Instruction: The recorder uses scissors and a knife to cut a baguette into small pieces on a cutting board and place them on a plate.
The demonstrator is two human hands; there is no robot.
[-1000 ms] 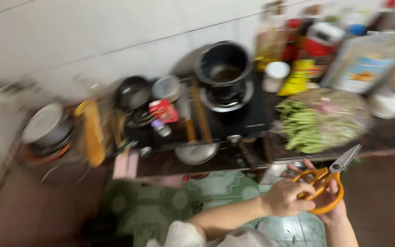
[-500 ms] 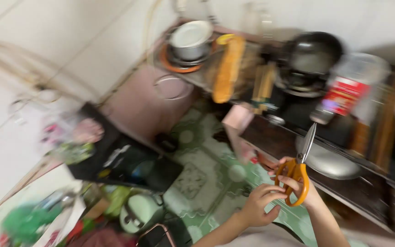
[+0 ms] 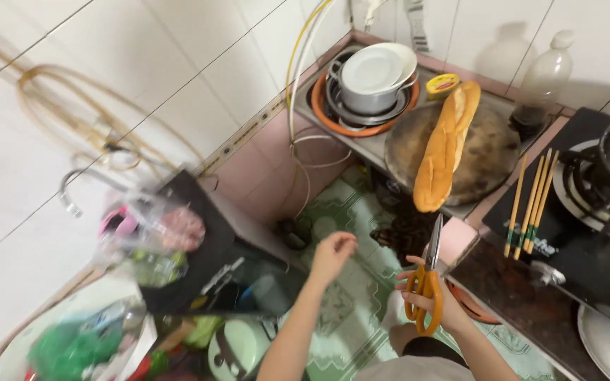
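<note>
My right hand (image 3: 438, 305) is closed around the orange handles of a pair of kitchen scissors (image 3: 426, 282), blades pointing up toward the counter. A long baguette (image 3: 445, 147) lies on a round wooden cutting board (image 3: 485, 159) just beyond the blade tips. My left hand (image 3: 332, 255) hangs free over the green patterned floor, fingers loosely curled, holding nothing. It is nearest to a black box-like object (image 3: 213, 261) at the lower left.
A stack of pots with a white plate (image 3: 372, 81) stands at the counter's far corner. Wooden chopsticks (image 3: 531, 197) lie on the black stove (image 3: 601, 204) at right. Plastic bags (image 3: 153, 236) and bowls crowd the floor at left. Hoses (image 3: 298, 92) hang down the tiled wall.
The view has swung further left and steadied. My right hand with the scissors has moved right, nearer the counter edge, and my left hand has risen free of it.
</note>
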